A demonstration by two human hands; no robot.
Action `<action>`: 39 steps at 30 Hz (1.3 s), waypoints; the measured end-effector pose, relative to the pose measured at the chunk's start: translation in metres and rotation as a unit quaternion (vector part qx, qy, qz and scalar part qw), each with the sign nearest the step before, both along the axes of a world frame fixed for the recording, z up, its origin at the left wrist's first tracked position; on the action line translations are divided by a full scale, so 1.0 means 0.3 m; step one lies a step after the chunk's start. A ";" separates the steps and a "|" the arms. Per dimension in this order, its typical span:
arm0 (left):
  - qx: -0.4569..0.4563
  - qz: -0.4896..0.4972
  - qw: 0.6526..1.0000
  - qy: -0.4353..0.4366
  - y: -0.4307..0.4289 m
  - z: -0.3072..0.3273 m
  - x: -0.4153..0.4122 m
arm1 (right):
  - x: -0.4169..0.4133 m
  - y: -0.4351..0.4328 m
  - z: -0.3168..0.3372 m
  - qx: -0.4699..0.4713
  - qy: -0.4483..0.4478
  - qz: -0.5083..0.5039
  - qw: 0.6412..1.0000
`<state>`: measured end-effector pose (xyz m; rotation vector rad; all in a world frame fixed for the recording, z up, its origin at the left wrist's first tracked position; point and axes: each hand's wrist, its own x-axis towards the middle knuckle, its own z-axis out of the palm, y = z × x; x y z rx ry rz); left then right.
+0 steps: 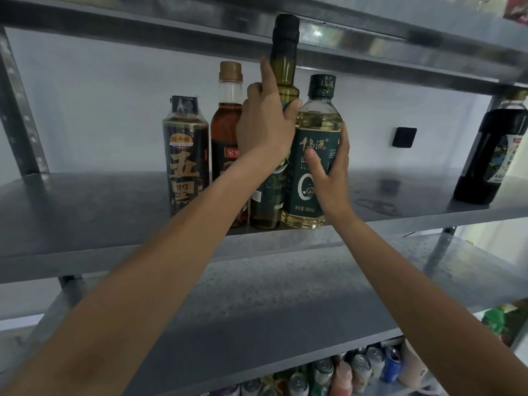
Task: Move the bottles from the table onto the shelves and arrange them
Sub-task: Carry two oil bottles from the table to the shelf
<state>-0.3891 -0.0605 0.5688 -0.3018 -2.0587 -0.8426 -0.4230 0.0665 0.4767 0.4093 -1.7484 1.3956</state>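
Four bottles stand in a row on the grey metal shelf (pixel 85 212). My left hand (pixel 264 121) grips the neck and shoulder of the tall olive oil bottle (pixel 284 67) with its black cap. My right hand (pixel 328 172) wraps round the green-labelled oil bottle (pixel 317 124), which stands right beside it. Left of these are a brown vinegar bottle (pixel 228 110) with a tan cap and a dark soy sauce bottle (pixel 185 155) with gold lettering. A dark bottle (pixel 494 155) stands alone at the far right of the same shelf.
The shelf above (pixel 371 52) sits close over the olive oil cap. A lower shelf (pixel 257 310) lies under my arms. Several cans (pixel 368 367) and drinks fill the bottom shelf. A small black box (pixel 403 137) is fixed to the back wall.
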 end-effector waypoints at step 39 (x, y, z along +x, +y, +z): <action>-0.122 0.038 0.992 0.005 0.051 -0.624 0.063 | 0.099 0.079 -0.220 0.152 -0.112 -0.024 0.982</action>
